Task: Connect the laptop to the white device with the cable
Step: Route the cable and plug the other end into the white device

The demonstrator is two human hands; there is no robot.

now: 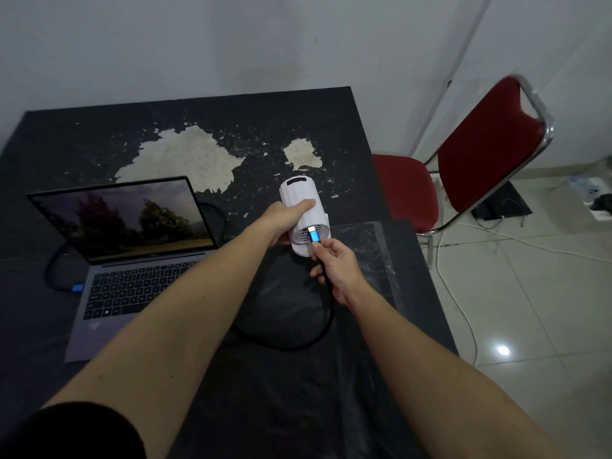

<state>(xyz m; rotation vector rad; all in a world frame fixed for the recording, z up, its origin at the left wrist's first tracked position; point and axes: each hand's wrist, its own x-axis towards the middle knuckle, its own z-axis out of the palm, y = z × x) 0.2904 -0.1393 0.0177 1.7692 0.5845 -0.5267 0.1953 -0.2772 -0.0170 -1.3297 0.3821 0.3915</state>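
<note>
An open grey laptop (132, 260) sits at the left of the dark table, its screen lit. A blue plug (78, 288) sits at its left side, with the black cable (298, 342) looping behind the screen and across the table. My left hand (281, 220) grips the white device (303, 207), tilted with its port end toward me. My right hand (334, 270) pinches the cable just behind the blue connector (314, 235), whose tip is at the device's port.
The table (231, 134) has worn pale patches at the back. A clear plastic sheet (374, 246) lies to the right of the device. A red chair (480, 160) stands beyond the table's right edge, with white cords (463, 293) on the tiled floor.
</note>
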